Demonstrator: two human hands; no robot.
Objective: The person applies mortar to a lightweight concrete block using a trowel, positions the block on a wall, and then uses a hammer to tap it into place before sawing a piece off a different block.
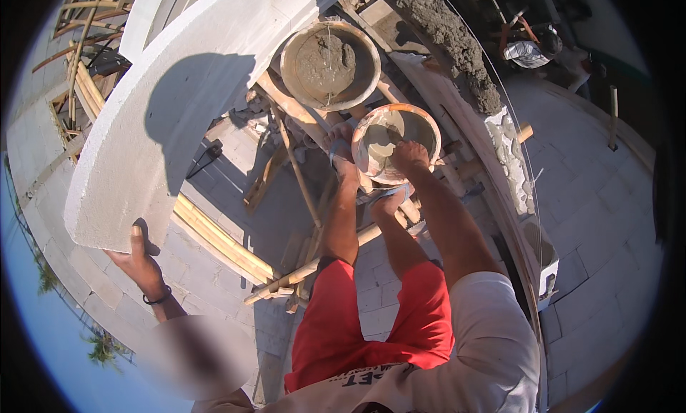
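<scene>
My left hand, with a dark band at its wrist, grips the near end of a long white block. Its thumb presses on the face and the other fingers are hidden behind the edge. A shadow falls across the block. My right hand is closed inside the near rim of a round bucket with some wet grey mortar in it. What its fingers hold cannot be made out. Just beyond stands a larger round tub containing a heap of grey mortar.
My feet stand on bamboo poles of a scaffold, above a lower level. To the right runs a wall topped with rough mortar, with a string line along it. Another person is at the upper right. Bamboo lies at the upper left.
</scene>
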